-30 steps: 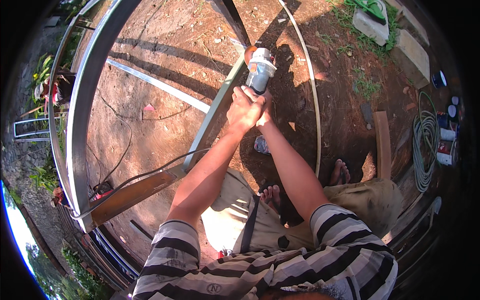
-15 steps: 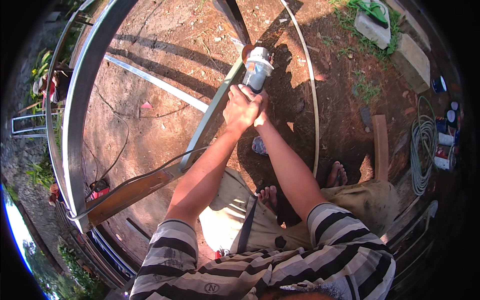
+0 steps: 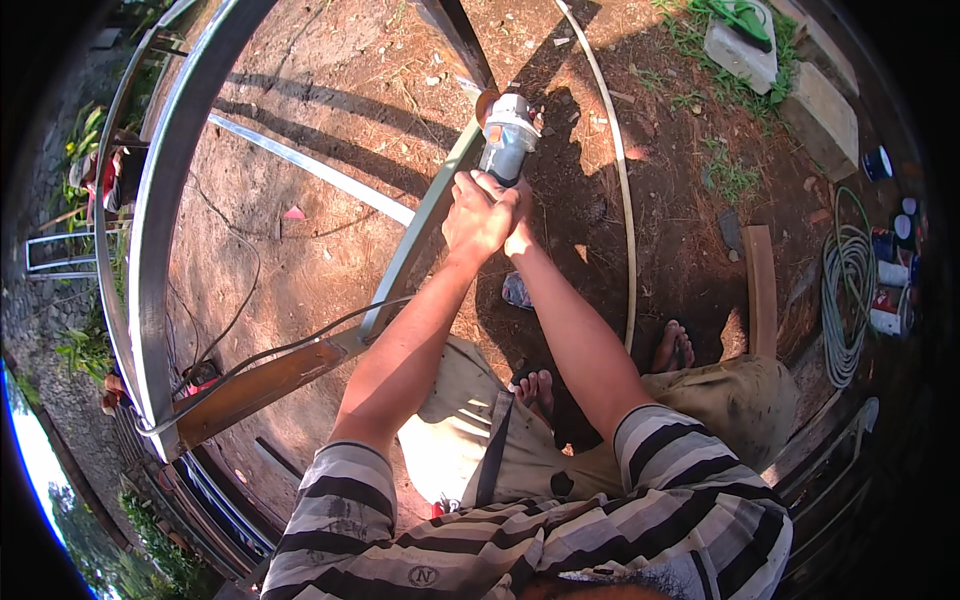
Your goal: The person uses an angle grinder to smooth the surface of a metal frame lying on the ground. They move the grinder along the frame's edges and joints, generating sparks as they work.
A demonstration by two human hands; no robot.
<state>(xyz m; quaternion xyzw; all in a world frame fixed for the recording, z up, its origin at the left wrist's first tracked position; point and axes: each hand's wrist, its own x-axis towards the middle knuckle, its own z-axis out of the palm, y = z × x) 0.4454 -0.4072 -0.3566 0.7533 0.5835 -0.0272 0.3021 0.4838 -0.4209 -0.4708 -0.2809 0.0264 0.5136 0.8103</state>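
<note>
Both my hands are closed round an angle grinder with a grey body and a pale metal head. My left hand wraps over the near end of its body. My right hand grips from the right side, its fingers partly hidden behind the left. The brown disc on the grinder's left side is at the joint where a grey-green metal bar meets a dark metal beam. Whether the disc touches the metal cannot be made out. A power cable runs over the frame's wooden-looking brown beam toward my left forearm.
A large curved metal beam rises at the left, with a thin silver bar on the ground beside it. Right of me lie a pale hose, a coiled hose, concrete blocks and several cans. Another person is at far left.
The grinder and both my hands have shifted very slightly left. My grip stays the same.
</note>
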